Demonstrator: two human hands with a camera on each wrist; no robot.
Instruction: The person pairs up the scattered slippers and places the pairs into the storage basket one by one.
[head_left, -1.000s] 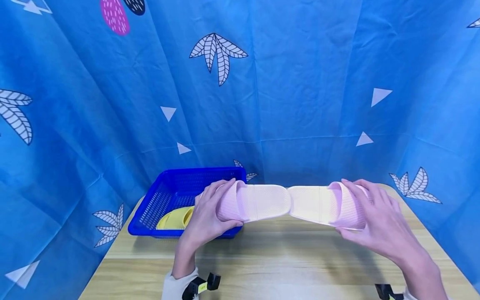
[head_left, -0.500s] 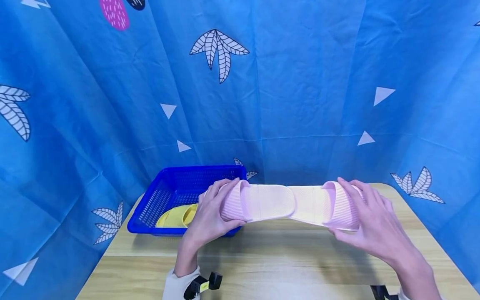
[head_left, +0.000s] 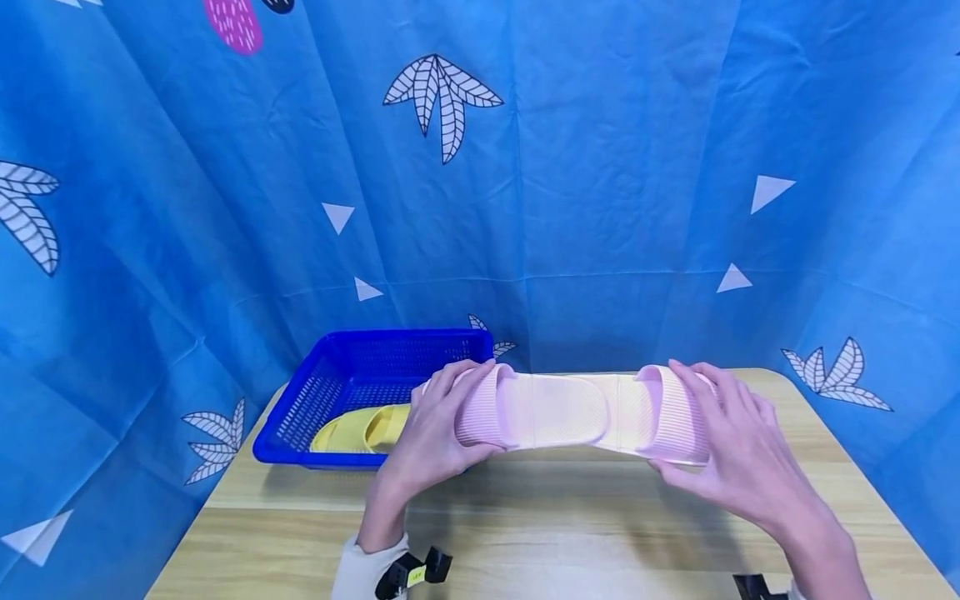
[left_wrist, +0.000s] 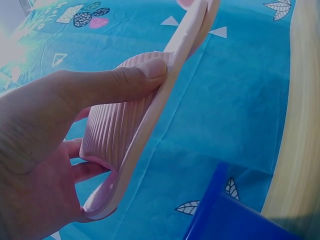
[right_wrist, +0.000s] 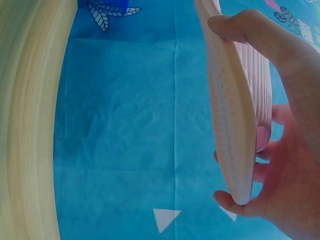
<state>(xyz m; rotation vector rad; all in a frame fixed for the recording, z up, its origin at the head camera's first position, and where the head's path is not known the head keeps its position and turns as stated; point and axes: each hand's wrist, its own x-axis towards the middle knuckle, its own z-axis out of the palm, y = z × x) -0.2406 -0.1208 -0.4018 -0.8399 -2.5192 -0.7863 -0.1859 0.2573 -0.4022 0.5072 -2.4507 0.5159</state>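
Observation:
My left hand [head_left: 435, 429] grips a pink slide slipper [head_left: 558, 408] around its ribbed strap, thumb on the near side. A matching pink slipper [head_left: 628, 412] is held by my right hand [head_left: 750, 446], likewise around the strap end. Both slippers are up above the table, toes outward, and the left one's heel overlaps the top of the right one's heel. In the left wrist view the thumb presses the edge of the slipper's strap [left_wrist: 117, 125]. The right wrist view shows the sole [right_wrist: 230, 115] side-on, with fingers wrapped about the toe end.
A blue plastic basket [head_left: 262, 450] stands at the back left of the wooden table [head_left: 555, 533]. Inside it lies a yellow slipper [head_left: 347, 432], partly hidden behind my left hand. A blue patterned curtain [head_left: 600, 167] hangs behind the table.
My hands have come closer together, the left moving right and the right moving left. The slippers' heels, end to end a second ago, now overlap. More of the yellow slipper shows.

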